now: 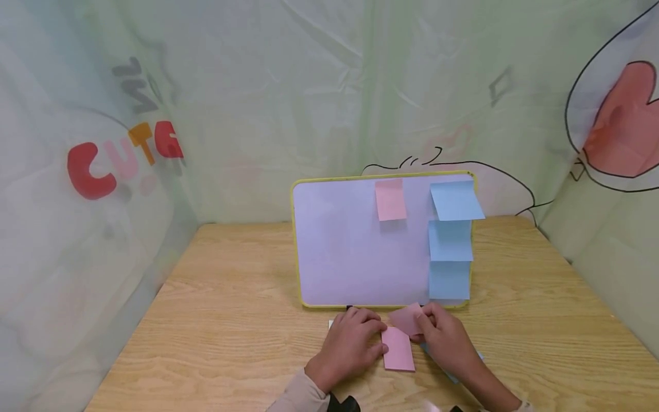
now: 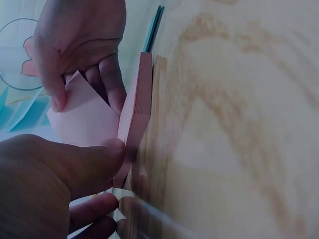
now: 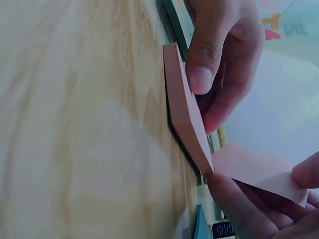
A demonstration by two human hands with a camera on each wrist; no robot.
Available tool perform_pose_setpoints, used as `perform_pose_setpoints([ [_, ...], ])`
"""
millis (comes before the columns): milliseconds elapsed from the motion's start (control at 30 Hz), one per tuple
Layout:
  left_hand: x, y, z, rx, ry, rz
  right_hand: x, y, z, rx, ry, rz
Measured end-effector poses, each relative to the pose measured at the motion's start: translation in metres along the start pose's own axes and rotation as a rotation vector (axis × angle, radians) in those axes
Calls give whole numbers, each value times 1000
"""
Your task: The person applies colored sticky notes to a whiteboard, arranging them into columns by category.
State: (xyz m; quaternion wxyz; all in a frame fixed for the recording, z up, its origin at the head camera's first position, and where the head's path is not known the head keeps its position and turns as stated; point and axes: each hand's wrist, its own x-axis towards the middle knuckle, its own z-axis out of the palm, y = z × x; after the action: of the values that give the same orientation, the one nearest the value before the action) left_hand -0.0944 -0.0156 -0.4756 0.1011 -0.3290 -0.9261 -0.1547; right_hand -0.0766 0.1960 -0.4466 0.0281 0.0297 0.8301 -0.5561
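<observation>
My left hand [image 1: 352, 343] holds the left side of a pad of pink sticky notes [image 1: 399, 350] on the table, thumb and fingers at its edge. In the left wrist view, the thumb lies against the pad's [image 2: 137, 107] upper face. Between thumb and fingers, my right hand [image 1: 447, 337] pinches a single pink sticky note [image 1: 407, 319], just above the pad's far edge. This loose note [image 3: 254, 169] hangs at an angle in the right wrist view. Partly hidden beneath the right hand lies a blue sticky note pad [image 1: 448, 375].
Behind the hands stands a yellow-framed whiteboard [image 1: 355, 252]. One pink note [image 1: 390, 200] sticks near its top, and a column of blue notes [image 1: 451, 240] runs down its right side. A white item [image 1: 331, 324] peeks out by the left hand. Printed curtains [image 1: 247, 126] enclose the wooden table [image 1: 221, 320].
</observation>
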Motion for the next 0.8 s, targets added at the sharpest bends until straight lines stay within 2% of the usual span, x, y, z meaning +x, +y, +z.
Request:
perform_pose_setpoints([
  [233, 0, 1, 1, -3, -18, 3, 1, 3, -5, 15, -11, -1],
  [633, 1, -2, 0, 16, 3, 18, 5, 2, -12, -130, 31, -61],
  [800, 0, -2, 1, 7, 12, 18, 5, 3, -14, -127, 37, -81],
])
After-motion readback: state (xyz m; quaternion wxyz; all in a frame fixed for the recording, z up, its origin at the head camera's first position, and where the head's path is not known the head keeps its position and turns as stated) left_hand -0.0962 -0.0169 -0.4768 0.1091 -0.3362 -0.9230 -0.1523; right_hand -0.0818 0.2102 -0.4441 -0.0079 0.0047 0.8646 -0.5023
